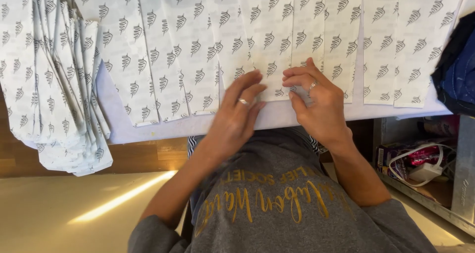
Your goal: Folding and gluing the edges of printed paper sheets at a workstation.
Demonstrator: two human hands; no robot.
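White printed paper strips (269,40), about ten, lie side by side on my table (148,129). My left hand (236,115) presses one flat, fingers together; my right hand (316,102) pinches its lower edge. One ring each.

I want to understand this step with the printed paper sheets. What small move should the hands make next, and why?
Probably press the lower edge of the printed sheet flat onto the white board. The left hand lies flat on that sheet's lower edge, and the right hand pinches the edge beside it, so this edge seems not yet settled, while the neighbouring sheets already lie in an even row.
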